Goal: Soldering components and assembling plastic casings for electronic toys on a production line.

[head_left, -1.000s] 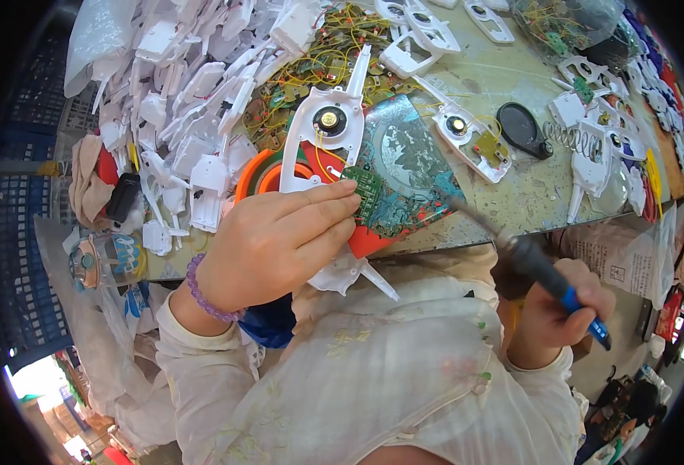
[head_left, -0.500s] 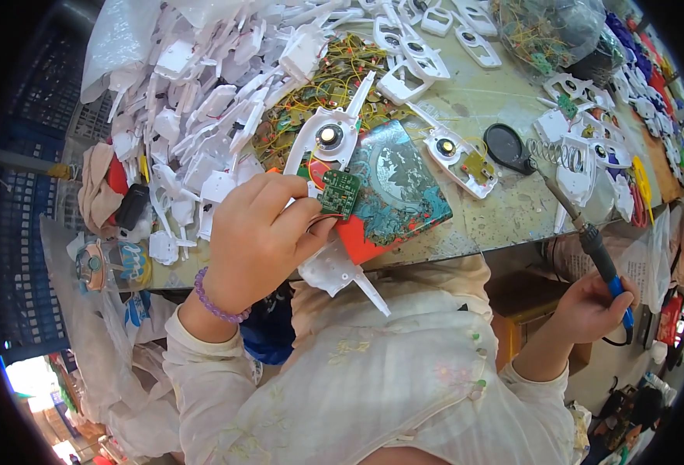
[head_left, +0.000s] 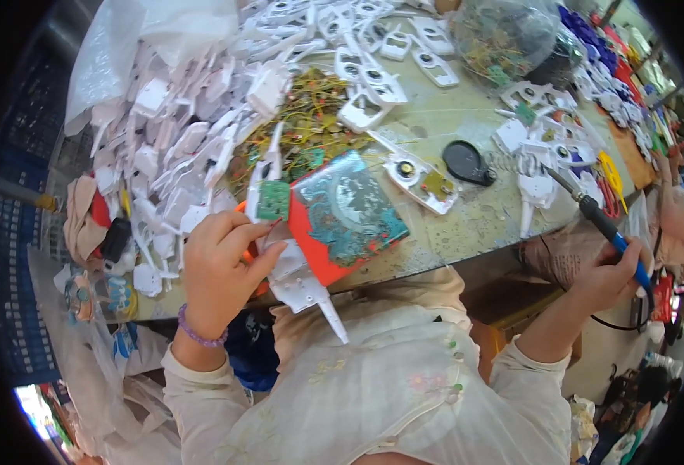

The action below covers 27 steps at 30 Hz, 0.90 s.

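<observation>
My left hand (head_left: 222,260), with a purple bead bracelet at the wrist, pinches the lower edge of a small green circuit board (head_left: 273,200). Whether wires also lie between the fingertips cannot be made out. Behind the board is a white plastic housing (head_left: 264,167), partly hidden. Close to the thumb, another white plastic part (head_left: 299,288) juts over the table's front edge. A box with a teal picture and red side (head_left: 354,209) lies right of the board. My right hand (head_left: 609,275) grips the blue handle of a soldering iron (head_left: 596,218), its tip near a coil spring holder (head_left: 513,163).
White plastic housings (head_left: 179,147) are heaped at the left. Behind the box lies a pile of wired circuit boards (head_left: 311,116). One housing with a speaker and board (head_left: 418,174) lies beside a round black dish (head_left: 466,163). A clear bag of wired boards (head_left: 505,39) stands at the back.
The view has shifted. My left hand has turned the circuit board and drawn it left off the box; the speaker housing has moved left too. My right hand still holds the soldering iron.
</observation>
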{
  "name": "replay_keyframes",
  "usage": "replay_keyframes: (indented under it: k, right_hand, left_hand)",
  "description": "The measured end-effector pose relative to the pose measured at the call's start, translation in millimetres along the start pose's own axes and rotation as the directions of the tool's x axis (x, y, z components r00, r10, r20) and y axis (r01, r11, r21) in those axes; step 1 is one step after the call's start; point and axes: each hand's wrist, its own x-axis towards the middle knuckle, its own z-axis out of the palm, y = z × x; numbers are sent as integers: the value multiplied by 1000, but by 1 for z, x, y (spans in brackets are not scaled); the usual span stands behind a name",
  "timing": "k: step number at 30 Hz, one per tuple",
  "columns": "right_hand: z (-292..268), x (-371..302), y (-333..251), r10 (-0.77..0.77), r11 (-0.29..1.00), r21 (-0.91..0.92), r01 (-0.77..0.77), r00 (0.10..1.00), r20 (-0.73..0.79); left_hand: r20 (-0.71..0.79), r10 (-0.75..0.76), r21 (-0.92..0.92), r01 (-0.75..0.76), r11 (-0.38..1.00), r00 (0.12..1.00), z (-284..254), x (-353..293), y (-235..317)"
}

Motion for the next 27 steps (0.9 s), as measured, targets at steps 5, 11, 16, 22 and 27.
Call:
replay_keyframes:
  k: [5,11,16,22,27]
  right_hand:
    - [24,18,18,267,960,-166,-225,914,307]
    - [51,-10,57,359,933,-193,-304,742,566]
    - [48,-31,42,451,891,-186,-414,758,471]
    - [26,-67,48,445,885,-49,-463,813,376]
    - [-10,-96,36,367,927,-80,-367,840,400]
  left_hand:
    - [-52,-18,-41,16,999,999,9,-3,-5]
    - [14,-295,-357,281,891,955,6,-11,-4]
    - [-16,-477,-662,349,663,879,-9,-18,-18]
    - [-178,-554,-805,203,557,813,-57,-42,-32]
    - [-278,-484,-770,109,629,829,-131,-96,-34]
